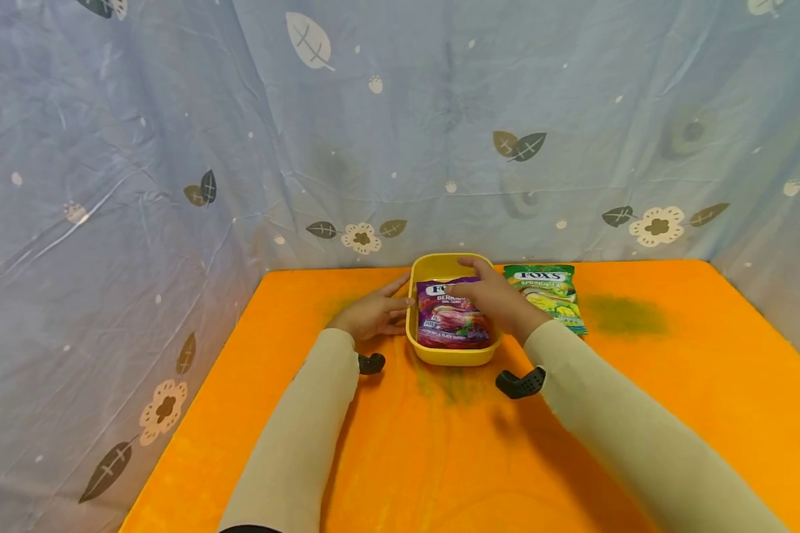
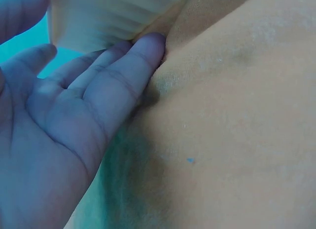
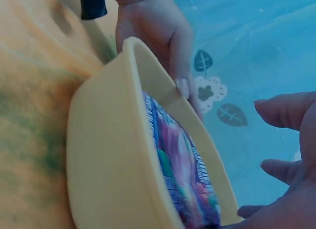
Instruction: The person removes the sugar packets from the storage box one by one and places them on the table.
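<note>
Left of centre in the head view, the left hand [image 1: 373, 311], open, straight fingers laid against the outer wall of the yellow tub [image 1: 453, 357], apparently bracing it. Dead centre, inside the tub, the purple candy packet [image 1: 450, 318], face up. In from the right, above the packet, the right hand [image 1: 496, 300], also open, fingers spread, gripping nothing; cannot tell whether touching the packet. Step in hand, at a guess: setting or adjusting the packet in the tub. Probably calls next for steadiness on the left, and on the right either a light nudge or a clean lift clear of the rim. On to materials: at far left, a thin, wrinkled, pale-blue curtain [image 1: 100, 252] with printed leaves and flowers; across the lower frame, soft-looking orange cloth [image 1: 427, 459] with greenish smudges; at centre, smooth plastic by the look of it, a rounded oblong with a lipped rim; within, glossy, crinkly film; and right of centre, just beside the tub, a green packet [image 1: 550, 296], similarly shiny, flat on the cloth, partly hidden behind the right hand.
</note>
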The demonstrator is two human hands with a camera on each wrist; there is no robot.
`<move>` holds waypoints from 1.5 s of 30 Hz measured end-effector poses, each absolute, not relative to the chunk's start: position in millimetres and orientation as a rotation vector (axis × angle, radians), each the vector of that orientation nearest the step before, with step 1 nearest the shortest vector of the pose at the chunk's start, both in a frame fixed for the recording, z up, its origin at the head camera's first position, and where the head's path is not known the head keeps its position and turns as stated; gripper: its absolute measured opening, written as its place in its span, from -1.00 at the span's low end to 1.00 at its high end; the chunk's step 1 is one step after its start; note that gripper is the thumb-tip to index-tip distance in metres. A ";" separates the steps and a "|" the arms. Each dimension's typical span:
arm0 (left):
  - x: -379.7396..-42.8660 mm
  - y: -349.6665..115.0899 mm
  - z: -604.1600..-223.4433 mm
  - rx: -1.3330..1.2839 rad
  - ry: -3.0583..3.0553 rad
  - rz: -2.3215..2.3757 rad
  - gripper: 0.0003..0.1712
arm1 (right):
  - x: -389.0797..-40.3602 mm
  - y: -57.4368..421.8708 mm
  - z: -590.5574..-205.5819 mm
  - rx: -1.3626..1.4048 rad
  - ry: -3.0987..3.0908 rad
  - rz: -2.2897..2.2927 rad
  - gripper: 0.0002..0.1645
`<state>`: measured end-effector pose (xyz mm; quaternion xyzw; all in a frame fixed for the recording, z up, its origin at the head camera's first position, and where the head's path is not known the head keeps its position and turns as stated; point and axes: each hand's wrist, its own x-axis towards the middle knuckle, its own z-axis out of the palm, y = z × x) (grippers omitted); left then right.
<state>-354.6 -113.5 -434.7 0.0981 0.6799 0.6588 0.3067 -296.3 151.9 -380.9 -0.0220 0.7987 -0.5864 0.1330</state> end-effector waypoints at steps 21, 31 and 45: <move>-355.6 -113.1 -434.5 0.228 1.786 1.752 -0.13 | -298.6 161.5 -391.2 0.091 2.145 -1.960 -0.10; -356.7 -112.7 -435.6 0.230 1.781 1.764 -0.13 | -300.3 163.2 -399.8 -0.143 2.185 -1.833 -0.18; -357.3 -111.7 -437.2 0.206 1.794 1.768 -0.11 | -302.2 165.7 -404.2 -0.143 2.192 -1.825 -0.21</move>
